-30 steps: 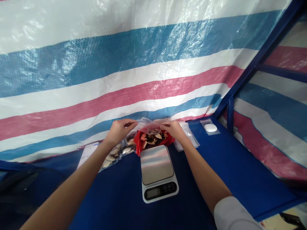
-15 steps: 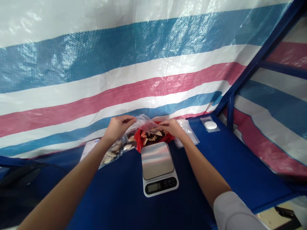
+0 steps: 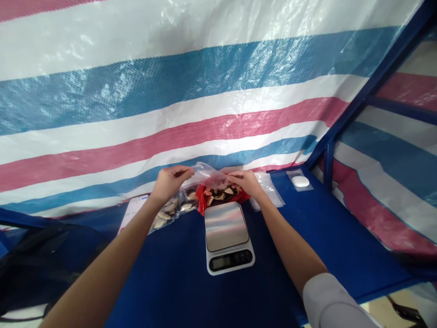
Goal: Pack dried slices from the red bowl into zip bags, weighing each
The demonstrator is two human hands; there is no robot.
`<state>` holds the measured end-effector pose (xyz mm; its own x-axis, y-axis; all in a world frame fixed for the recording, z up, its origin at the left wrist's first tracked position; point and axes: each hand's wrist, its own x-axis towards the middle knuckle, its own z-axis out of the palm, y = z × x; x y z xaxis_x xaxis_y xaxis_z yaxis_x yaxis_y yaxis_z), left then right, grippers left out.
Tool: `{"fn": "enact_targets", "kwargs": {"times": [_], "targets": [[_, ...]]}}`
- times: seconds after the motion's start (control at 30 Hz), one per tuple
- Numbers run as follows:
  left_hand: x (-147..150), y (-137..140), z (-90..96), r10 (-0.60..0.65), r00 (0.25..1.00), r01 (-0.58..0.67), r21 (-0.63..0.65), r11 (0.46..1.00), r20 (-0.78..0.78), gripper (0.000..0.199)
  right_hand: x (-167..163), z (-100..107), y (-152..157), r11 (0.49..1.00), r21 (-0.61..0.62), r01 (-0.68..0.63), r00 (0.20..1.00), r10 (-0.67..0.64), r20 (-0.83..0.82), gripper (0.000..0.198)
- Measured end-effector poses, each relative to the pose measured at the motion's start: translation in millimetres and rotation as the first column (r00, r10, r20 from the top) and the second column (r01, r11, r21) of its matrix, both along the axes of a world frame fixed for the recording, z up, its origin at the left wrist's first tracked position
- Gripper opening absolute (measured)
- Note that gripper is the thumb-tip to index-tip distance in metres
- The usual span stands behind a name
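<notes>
My left hand (image 3: 173,181) pinches one side of a clear plastic bag (image 3: 205,173), and my right hand (image 3: 245,181) pinches its other side. The bag is stretched between them above a red plastic bag (image 3: 202,200). Dried slices with dark edges, looking like sliced mushrooms (image 3: 223,194), fill the open red bag. Just in front of it stands a white kitchen scale (image 3: 230,269) with a bare, shiny weighing plate (image 3: 227,228). Left of the red bag lie clear bags of pale dried slices (image 3: 166,213), partly behind my left forearm.
A phone (image 3: 134,208) with a lit screen lies by my left forearm. Flat clear bags (image 3: 271,190) are right of my right hand. A white oval object (image 3: 300,181) sits on a small bag on the blue table (image 3: 327,228). Striped sheeting (image 3: 191,127) closes off the back.
The view has tilted and shifted slightly, so the table things appear a little farther right. Both hands keep their pinch on the clear bag, which stays stretched between them.
</notes>
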<state>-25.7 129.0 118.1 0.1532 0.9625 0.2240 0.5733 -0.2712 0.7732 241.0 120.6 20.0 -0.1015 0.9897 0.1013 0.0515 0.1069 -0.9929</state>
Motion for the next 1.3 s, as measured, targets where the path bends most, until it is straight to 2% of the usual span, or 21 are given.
{"fn": "enact_targets", "kwargs": {"times": [0.13,0.27,0.4,0.57,0.7,0.83,0.97,1.07,1.13,1.23,1.3], "targets": [[-1,-8,5.9,-0.012,0.997,0.015,-0.037,0.999,0.078,0.047,-7,11,-1,0.998,0.066,-0.004,1.0,0.002,0.028,0.032],[4,-18,12.5,-0.044,0.996,0.051,-0.093,0.994,0.074,0.047,-5,24,-6,0.986,0.165,-0.03,0.998,0.02,0.064,0.029],[11,-29,3.0,0.003,0.975,0.025,-0.122,0.992,0.221,0.042,4,29,-18,0.993,0.118,0.0,0.998,-0.007,0.058,0.032],[25,-52,-29.4,0.055,0.854,0.038,-0.167,0.985,0.518,0.042,12,17,-45,0.998,-0.01,0.064,0.989,-0.065,-0.135,0.049],[42,-73,-52.5,0.124,0.721,0.039,-0.219,0.975,0.682,0.041,11,6,-66,0.995,-0.037,0.096,0.984,-0.1,-0.15,0.049],[53,-90,-66.8,0.207,0.599,0.056,-0.299,0.953,0.773,0.04,12,3,-80,0.991,0.037,0.127,0.988,-0.123,-0.097,0.04],[52,-102,-75.7,0.243,0.568,0.053,-0.33,0.942,0.786,0.042,18,3,-87,0.992,-0.01,0.123,0.985,-0.123,-0.121,0.04],[40,-105,-77.5,0.243,0.606,0.022,-0.321,0.947,0.757,0.043,24,2,-92,0.993,-0.045,0.105,0.99,-0.109,-0.093,0.044],[30,-105,-73.1,0.204,0.69,0.004,-0.285,0.958,0.694,0.044,27,3,-94,0.995,-0.035,0.094,0.994,-0.096,-0.058,0.044],[21,-101,-56.7,0.072,0.886,0.002,-0.16,0.987,0.457,0.041,29,9,-96,0.999,0.006,0.046,0.999,-0.046,0.001,0.041],[23,-98,-42.9,-0.018,0.971,0.034,-0.066,0.997,0.239,0.035,27,16,-97,0.999,0.048,-0.007,0.997,0.004,0.071,0.038]]}}
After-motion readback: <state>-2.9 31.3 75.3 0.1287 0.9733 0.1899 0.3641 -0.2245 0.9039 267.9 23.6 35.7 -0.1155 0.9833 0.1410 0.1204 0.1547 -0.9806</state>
